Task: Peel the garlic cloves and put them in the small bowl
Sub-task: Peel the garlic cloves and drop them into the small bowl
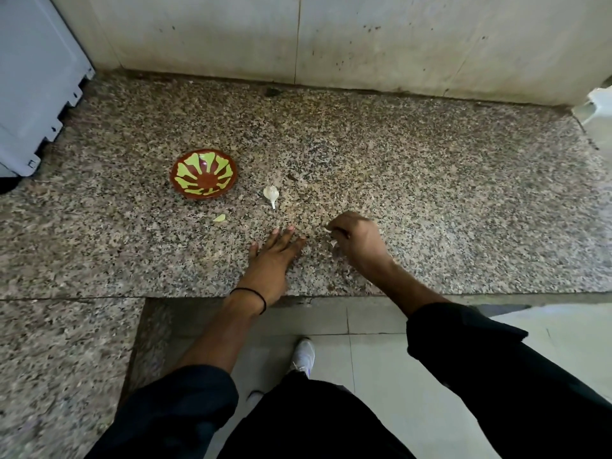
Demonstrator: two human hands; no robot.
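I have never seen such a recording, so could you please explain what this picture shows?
No machine here: a person works with two bare hands, and the single picture comes from a camera worn on their head, looking forward and down, so their dark sleeves and a white shoe show at the bottom. The surface is a speckled stone counter against a wall. On it stands a small bowl, red-brown with green marks; nothing shows inside. Right of it lies a white garlic piece with a stalk, and nearer the person a small pale scrap, clove or peel. The left hand lies flat on the counter, fingers straight, holding nothing. The right hand is curled, pinching a small whitish piece, probably garlic, too blurred to be sure.
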